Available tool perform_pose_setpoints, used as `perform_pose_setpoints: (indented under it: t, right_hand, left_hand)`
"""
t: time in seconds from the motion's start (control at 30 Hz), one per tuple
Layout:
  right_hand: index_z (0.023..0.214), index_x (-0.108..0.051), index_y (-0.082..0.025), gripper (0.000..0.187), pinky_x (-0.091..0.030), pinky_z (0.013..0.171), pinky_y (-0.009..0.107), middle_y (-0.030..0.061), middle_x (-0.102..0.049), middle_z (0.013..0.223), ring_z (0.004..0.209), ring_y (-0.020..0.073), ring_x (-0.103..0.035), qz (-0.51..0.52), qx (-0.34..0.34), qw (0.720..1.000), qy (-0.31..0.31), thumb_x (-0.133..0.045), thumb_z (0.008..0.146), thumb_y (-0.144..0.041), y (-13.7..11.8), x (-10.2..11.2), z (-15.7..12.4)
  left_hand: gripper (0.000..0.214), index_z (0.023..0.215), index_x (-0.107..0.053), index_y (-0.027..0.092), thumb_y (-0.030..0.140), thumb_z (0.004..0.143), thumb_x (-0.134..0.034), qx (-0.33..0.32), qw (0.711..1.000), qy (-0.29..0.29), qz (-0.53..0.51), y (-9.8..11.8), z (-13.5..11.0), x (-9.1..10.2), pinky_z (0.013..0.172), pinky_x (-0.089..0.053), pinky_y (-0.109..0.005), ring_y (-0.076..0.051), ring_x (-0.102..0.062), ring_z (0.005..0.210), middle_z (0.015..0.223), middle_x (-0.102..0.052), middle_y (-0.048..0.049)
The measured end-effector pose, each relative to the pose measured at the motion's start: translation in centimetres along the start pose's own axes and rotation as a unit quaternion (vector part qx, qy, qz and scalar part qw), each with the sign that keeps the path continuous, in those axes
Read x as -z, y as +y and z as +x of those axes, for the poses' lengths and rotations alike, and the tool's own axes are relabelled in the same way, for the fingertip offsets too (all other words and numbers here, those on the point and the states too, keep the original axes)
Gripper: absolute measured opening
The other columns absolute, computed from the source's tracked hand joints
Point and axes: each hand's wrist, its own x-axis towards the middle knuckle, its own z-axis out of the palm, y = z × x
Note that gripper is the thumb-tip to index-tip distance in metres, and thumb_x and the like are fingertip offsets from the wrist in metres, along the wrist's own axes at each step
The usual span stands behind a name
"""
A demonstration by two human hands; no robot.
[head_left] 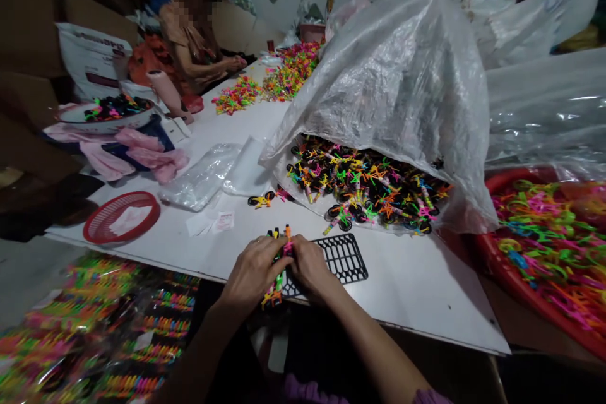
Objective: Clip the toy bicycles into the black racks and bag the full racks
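Head view:

- The left hand (253, 271) and right hand (310, 268) meet at the near edge of the table (416, 284). Both are closed around a row of toy bikes (279, 262), pressing it from either side.
- The row of toy bikes lies across the left end of a black grid tray (345, 257), which lies flat on the table.
- Behind the tray, a large clear plastic bag (402, 76) lies open toward the hands. It holds a pile of loose toy bikes (374, 186); a few lie just outside its mouth.
- At right, a red basin (511, 284) holds bright plastic parts (549, 227).
- At left, a red basket (122, 216) holds a paper slip.
- Farther left, a white bowl (76, 115) holds dark toys.
- Flat empty bags (203, 177) lie between the basket and the large bag.
- A co-worker (199, 38) sits at the far end of the table.
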Motion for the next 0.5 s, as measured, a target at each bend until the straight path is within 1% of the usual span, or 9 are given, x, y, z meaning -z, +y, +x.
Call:
perform_pose_setpoints:
  t: [0.07,0.13,0.23,0.3,0.37,0.4,0.47,0.5]
  right_hand:
    - [0.105,-0.054,-0.017,0.026,-0.039,0.069,0.027,0.0082,-0.062,0.094,0.081,0.0189,-0.059,-0.024,0.011,0.999,-0.022,-0.040,0.083,-0.018,-0.3,0.3,0.4]
    - [0.106,-0.054,-0.016,0.026,-0.040,0.071,0.028,0.0095,-0.063,0.096,0.083,0.0201,-0.060,-0.030,0.019,0.998,-0.045,-0.038,0.086,-0.022,-0.5,0.6,0.7]
    - [0.100,-0.057,-0.015,0.023,-0.041,0.071,0.028,0.0096,-0.065,0.093,0.085,0.0198,-0.060,-0.014,0.034,0.997,-0.070,-0.041,0.086,-0.025,-0.2,1.0,0.7]
    - [0.095,-0.059,-0.016,0.019,-0.041,0.070,0.026,0.0081,-0.066,0.089,0.084,0.0186,-0.061,0.009,0.051,0.994,-0.094,-0.044,0.085,-0.023,-0.1,2.2,0.3]
    - [0.097,-0.060,-0.016,0.019,-0.041,0.071,0.025,0.0077,-0.066,0.092,0.085,0.0182,-0.061,0.028,0.068,0.993,-0.090,-0.049,0.083,-0.020,-0.5,4.5,-0.5]
    - [0.101,-0.059,-0.017,0.022,-0.042,0.072,0.025,0.0077,-0.066,0.094,0.086,0.0180,-0.060,0.041,0.078,0.994,-0.069,-0.050,0.082,-0.020,-0.9,6.2,-1.0]
    - [0.108,-0.057,-0.019,0.026,-0.043,0.074,0.026,0.0074,-0.065,0.098,0.086,0.0174,-0.060,0.075,0.085,0.994,0.009,-0.048,0.085,-0.024,-1.7,10.1,-2.3]
    - [0.105,-0.059,-0.022,0.023,-0.044,0.073,0.026,0.0055,-0.065,0.096,0.084,0.0162,-0.060,0.110,0.097,0.988,0.043,-0.046,0.087,-0.028,-2.0,12.1,-2.9]
  left_hand:
    - [0.017,0.096,-0.060,0.016,0.021,0.088,-0.046,0.007,0.999,0.028,0.021,0.1,-0.1,-0.4,0.075,-0.047,-0.032,-0.019,-0.060,0.082,0.086,-0.066,-0.0063]
    - [0.018,0.094,-0.061,0.016,0.018,0.088,-0.043,0.013,0.998,0.047,0.027,0.2,-0.2,-0.8,0.076,-0.048,-0.032,-0.018,-0.060,0.081,0.086,-0.066,-0.0062]
    - [0.019,0.093,-0.060,0.017,0.017,0.088,-0.042,-0.004,0.998,0.058,0.014,0.1,-0.6,-1.1,0.074,-0.048,-0.031,-0.017,-0.060,0.080,0.086,-0.067,-0.0057]
    - [0.019,0.093,-0.060,0.017,0.016,0.088,-0.041,-0.010,0.999,0.053,0.006,0.2,-0.7,-0.9,0.073,-0.049,-0.031,-0.017,-0.061,0.079,0.084,-0.066,-0.0053]
    - [0.020,0.092,-0.060,0.017,0.015,0.088,-0.041,-0.010,0.998,0.055,0.001,0.8,-0.7,-0.3,0.073,-0.049,-0.031,-0.018,-0.061,0.079,0.083,-0.066,-0.0054]
    - [0.020,0.093,-0.060,0.017,0.016,0.088,-0.041,-0.009,0.998,0.062,-0.002,1.3,-0.6,0.3,0.074,-0.049,-0.032,-0.018,-0.061,0.081,0.084,-0.066,-0.0059]
    - [0.021,0.097,-0.061,0.019,0.021,0.088,-0.042,-0.003,0.998,0.062,-0.018,2.9,-0.5,1.6,0.079,-0.049,-0.036,-0.020,-0.060,0.089,0.092,-0.065,-0.0072]
    - [0.021,0.099,-0.061,0.021,0.025,0.088,-0.043,0.008,0.998,0.057,-0.026,3.9,-0.6,2.2,0.081,-0.049,-0.037,-0.021,-0.059,0.092,0.097,-0.064,-0.0075]
